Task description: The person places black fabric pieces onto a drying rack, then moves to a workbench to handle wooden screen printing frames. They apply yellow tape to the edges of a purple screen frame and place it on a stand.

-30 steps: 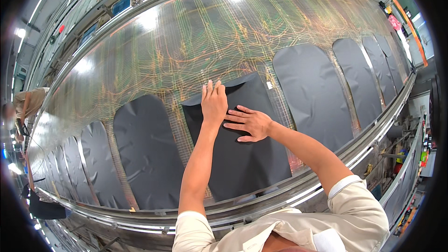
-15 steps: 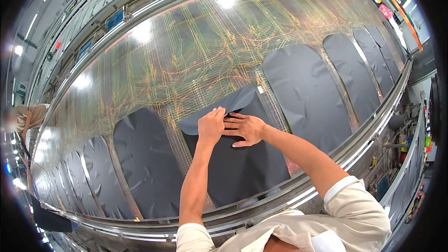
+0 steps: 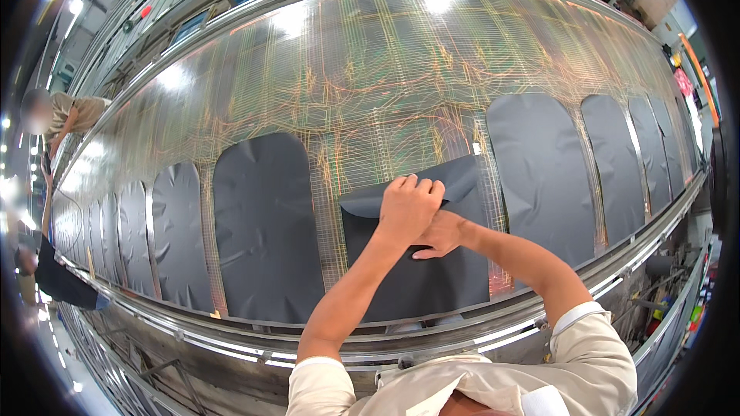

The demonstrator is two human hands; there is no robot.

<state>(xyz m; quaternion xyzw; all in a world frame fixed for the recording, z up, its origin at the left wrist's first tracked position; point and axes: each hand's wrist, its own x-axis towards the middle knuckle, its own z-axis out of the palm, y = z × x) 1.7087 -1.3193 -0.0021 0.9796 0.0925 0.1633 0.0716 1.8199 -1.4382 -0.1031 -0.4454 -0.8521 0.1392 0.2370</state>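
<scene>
Glossy lined table (image 3: 362, 92); co-worker (image 3: 83, 113), between nine and ten o'clock. Left hand (image 3: 411, 206) curled, gripping folded black sheet (image 3: 420, 285); right hand (image 3: 439, 236) at left's four o'clock, grip hidden, cannot tell.

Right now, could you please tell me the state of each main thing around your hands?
Left hand: fingers curled at the folded flap; grip unclear.
Right hand: low over the middle sheet, partly hidden by the left hand.
Middle sheet: black, far end folded back.
Folded flap: turned toward the person.
Left neighbouring sheet: unfolded, lightly wrinkled.
Right neighbouring sheet: unfolded, lightly wrinkled.
</scene>
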